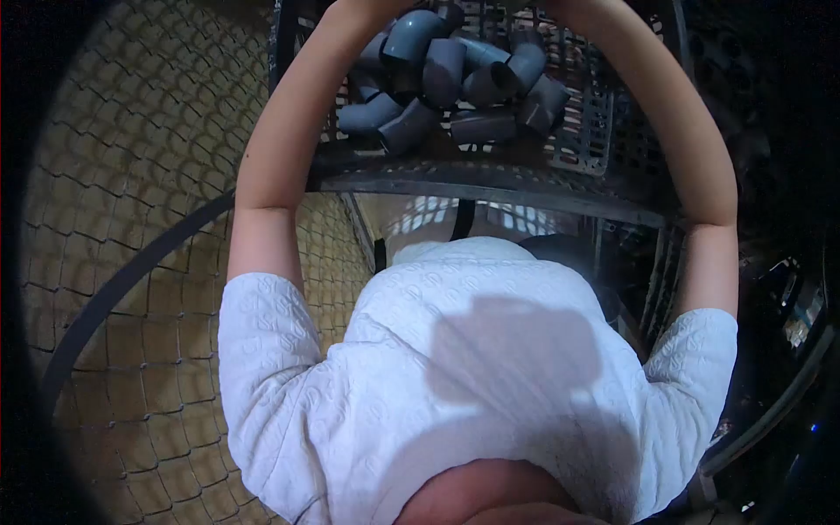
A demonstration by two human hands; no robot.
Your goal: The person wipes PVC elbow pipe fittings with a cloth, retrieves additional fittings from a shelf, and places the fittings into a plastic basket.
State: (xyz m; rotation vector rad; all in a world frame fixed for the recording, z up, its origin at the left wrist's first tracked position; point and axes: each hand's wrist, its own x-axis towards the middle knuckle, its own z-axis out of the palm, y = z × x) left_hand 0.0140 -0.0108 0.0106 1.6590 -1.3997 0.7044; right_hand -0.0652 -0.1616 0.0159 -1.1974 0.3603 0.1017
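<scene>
Both my arms reach forward over a dark plastic crate (643, 131). Only the base of my left hand (385, 5) shows at the top edge, above the left side of a pile of grey pipe elbows (444, 70). My right hand (564, 5) is likewise cut off by the top edge, above the right side of the pile. The fingers of both hands lie outside the picture, so what they hold or touch cannot be seen. Several curved fittings lie loosely on the crate's slotted floor.
A dark horizontal bar (490, 191) runs between the crate and my body. Wire mesh (131, 289) spreads over a brownish floor at the left, crossed by a dark curved band (122, 289). Dim, unclear objects (792, 324) stand at the right.
</scene>
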